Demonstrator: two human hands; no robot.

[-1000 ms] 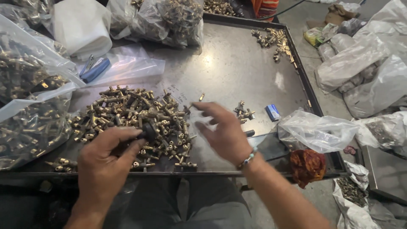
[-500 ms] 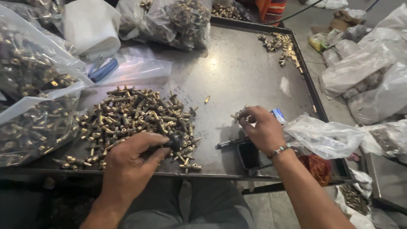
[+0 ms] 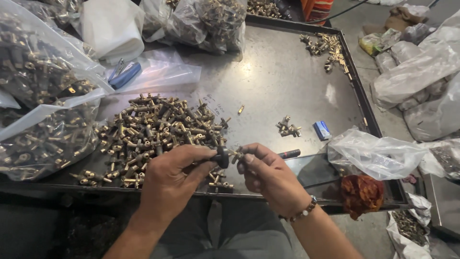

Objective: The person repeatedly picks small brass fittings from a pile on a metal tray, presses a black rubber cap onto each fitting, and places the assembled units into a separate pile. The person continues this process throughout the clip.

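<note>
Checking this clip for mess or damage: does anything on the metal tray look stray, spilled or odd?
Only one thing: a single small brass piece lies alone on the bare metal tray, apart from the big pile of brass fittings and the small cluster. Nothing looks damaged or spilled.

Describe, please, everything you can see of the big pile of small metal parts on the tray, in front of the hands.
The pile of fittings is a loose heap of many small brass-coloured pieces, short tubes with cross arms, some darker or dull. They lie tangled in every direction, spreading flat at the edges, on the grey metal tray. The left hand and right hand hang over its near edge; a clear plastic bag of similar parts lies beside it.
</note>
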